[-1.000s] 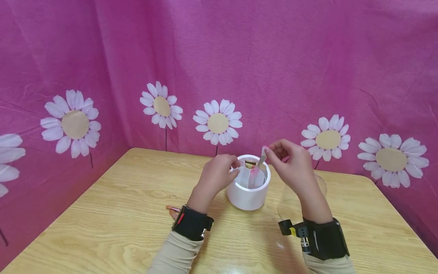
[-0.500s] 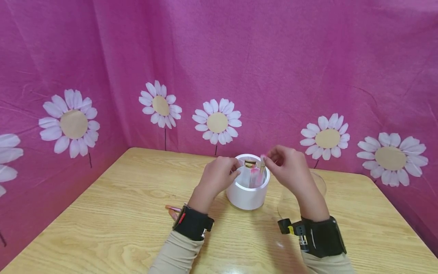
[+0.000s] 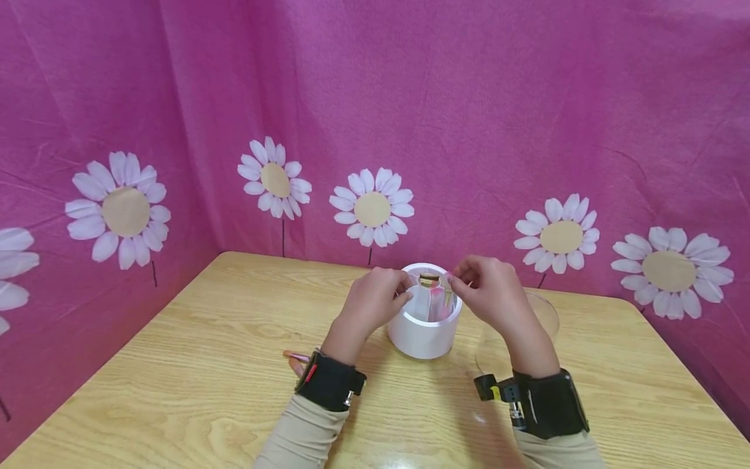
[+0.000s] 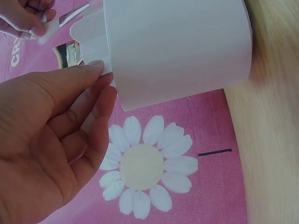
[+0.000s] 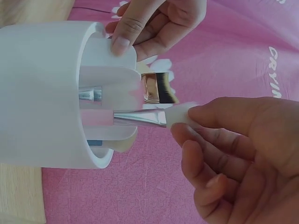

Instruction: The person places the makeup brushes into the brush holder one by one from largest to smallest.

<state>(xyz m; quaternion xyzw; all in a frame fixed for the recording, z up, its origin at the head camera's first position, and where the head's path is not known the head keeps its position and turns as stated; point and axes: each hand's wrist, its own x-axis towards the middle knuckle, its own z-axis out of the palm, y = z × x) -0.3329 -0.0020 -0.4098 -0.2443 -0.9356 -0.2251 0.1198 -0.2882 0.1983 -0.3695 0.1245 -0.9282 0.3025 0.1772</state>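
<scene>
A white round makeup brush holder (image 3: 422, 340) with thin upright dividers stands on the table between both hands. My left hand (image 3: 375, 294) pinches the top of a white divider (image 5: 103, 57) inside it. By its pale bristles, my right hand (image 3: 491, 286) pinches a makeup brush (image 5: 140, 117), whose silver ferrule shows above the rim and whose handle is down in a compartment. A dark-bristled brush with a gold ferrule (image 5: 151, 88) sticks up beside it. Lower in the holder are another silver-ferruled brush (image 5: 91, 94) and a blue-ferruled brush (image 5: 96, 143).
Two makeup brushes (image 3: 296, 358) lie on the wooden table (image 3: 193, 365) at the left, partly hidden by the left wrist. A clear round-edged piece (image 3: 546, 316) is behind the right forearm. A pink cloth (image 3: 457, 117) with white flowers hangs behind the table.
My right hand has moved down and slightly left, lowering the brush into the holder; it was slanted and higher before. My left hand has hardly moved.
</scene>
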